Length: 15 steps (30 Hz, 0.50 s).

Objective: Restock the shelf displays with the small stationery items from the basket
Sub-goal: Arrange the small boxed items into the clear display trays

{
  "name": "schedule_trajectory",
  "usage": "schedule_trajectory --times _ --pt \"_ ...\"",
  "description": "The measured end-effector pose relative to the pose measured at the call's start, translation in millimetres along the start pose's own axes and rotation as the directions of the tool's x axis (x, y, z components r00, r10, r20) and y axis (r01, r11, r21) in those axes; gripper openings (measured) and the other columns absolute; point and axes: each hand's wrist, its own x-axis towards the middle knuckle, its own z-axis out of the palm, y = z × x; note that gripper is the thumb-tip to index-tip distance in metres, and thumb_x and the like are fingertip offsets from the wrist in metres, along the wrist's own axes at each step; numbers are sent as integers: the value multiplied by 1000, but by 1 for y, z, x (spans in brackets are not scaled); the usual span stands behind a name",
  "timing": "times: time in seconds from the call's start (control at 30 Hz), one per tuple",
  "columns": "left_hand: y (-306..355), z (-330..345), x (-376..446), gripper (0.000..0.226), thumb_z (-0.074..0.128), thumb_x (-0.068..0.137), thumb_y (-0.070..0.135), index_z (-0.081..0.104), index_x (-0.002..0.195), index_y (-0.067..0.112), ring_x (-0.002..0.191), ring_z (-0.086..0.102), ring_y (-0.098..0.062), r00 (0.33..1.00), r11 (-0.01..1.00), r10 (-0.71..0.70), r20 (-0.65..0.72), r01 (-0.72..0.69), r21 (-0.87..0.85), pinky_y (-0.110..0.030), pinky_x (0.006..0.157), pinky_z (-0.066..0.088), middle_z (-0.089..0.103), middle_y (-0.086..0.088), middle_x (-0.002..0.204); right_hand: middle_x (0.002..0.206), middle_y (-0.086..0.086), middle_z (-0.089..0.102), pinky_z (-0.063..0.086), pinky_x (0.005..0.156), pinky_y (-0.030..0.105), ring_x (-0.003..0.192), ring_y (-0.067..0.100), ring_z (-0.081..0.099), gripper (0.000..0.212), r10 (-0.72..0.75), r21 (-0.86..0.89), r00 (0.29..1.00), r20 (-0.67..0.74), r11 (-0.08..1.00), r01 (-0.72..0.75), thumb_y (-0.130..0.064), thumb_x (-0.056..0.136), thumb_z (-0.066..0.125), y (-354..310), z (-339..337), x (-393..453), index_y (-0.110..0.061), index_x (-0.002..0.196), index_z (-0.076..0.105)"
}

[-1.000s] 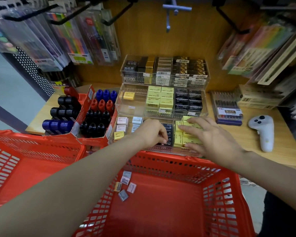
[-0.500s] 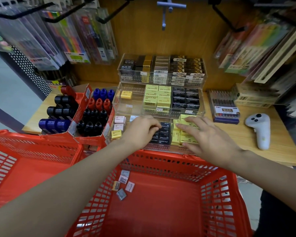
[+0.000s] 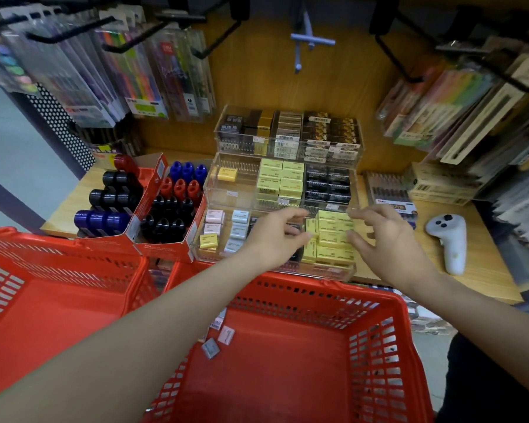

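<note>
A clear three-tier acrylic display (image 3: 333, 270) stands on the wooden shelf. Its front tier holds pink, pale blue and yellow erasers at the left, black erasers (image 3: 292, 229) in the middle and yellow erasers (image 3: 333, 236) at the right. My left hand (image 3: 272, 239) hovers over the black erasers with fingers loosely curved and holds nothing that I can see. My right hand (image 3: 388, 242) hovers beside the yellow stack, fingers spread and curved, empty. The red basket (image 3: 318, 290) sits below the shelf edge with a few small erasers (image 3: 226, 335) in its near-left corner.
A second red basket (image 3: 43, 300) is at the left. Red cartons of black, blue and red markers (image 3: 165, 221) stand left of the display. A white controller (image 3: 448, 242) and a pen box (image 3: 391, 193) lie at the right. Hanging pen packs (image 3: 153, 71) crowd overhead.
Both hands have lifted off the erasers in the front tier. The left fingers have uncurled from the black erasers, and the right hand has drawn back off the yellow stack.
</note>
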Motion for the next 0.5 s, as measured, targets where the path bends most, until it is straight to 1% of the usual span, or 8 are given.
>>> schedule_trajectory --times 0.07,0.13,0.2,0.27,0.33,0.37,0.43,0.5 --pt "5 4 4 41 61 97 25 55 137 24 107 58 -5 1000 999 -2 16 1 35 -23 91 49 57 5 134 120 3 56 51 94 35 103 21 60 31 -3 -21 1000 15 1000 4 -28 93 65 5 -4 -1 -16 121 67" --pt "8 5 6 33 58 99 25 59 132 22 107 55 -4 1000 996 7 20 -9 89 -20 88 44 58 5 134 121 0 55 46 93 30 110 19 57 30 -43 -92 995 84 994 51 -31 93 64 7 -5 -4 -19 120 69" --pt "11 5 6 32 58 99 22 59 131 21 114 55 -8 1000 992 18 15 -20 122 -22 95 44 56 3 135 126 -1 52 45 95 32 117 19 53 33 -35 -125 991 128 991 51 -34 93 62 6 -7 -6 -22 123 66" --pt "18 -4 -2 32 58 98 18 59 129 23 113 56 -7 999 990 43 -8 -42 135 -22 97 46 52 4 134 126 1 51 48 95 39 118 21 51 32 -42 -90 996 80 995 49 -30 94 61 -1 -13 -9 -20 124 64" --pt "22 -21 -17 25 58 97 16 63 120 26 99 58 2 997 982 71 -38 -63 178 -8 79 46 56 8 125 119 2 55 50 90 39 109 20 55 25 -134 -51 991 17 990 134 -24 94 60 -19 -16 -14 -16 116 67" --pt "22 -29 -31 21 57 97 17 65 113 28 93 58 4 996 971 77 -35 -67 228 -5 70 45 60 12 116 112 1 59 51 86 37 100 18 59 20 -189 -26 981 35 981 190 -22 93 60 -30 -14 -21 -16 111 69" --pt "14 -42 -62 15 58 96 18 68 103 28 84 61 2 999 956 35 2 -34 293 -10 65 49 65 17 97 98 -3 66 54 79 36 88 16 63 15 -261 10 951 163 965 263 -25 92 59 -53 -2 -34 -22 101 70" --pt "-3 -47 -93 15 59 94 13 70 98 23 76 63 -5 991 944 -86 101 49 327 -14 67 50 69 12 87 97 -3 70 53 81 37 90 18 65 16 -250 -31 885 392 958 284 -30 90 56 -74 24 -49 -27 100 68"
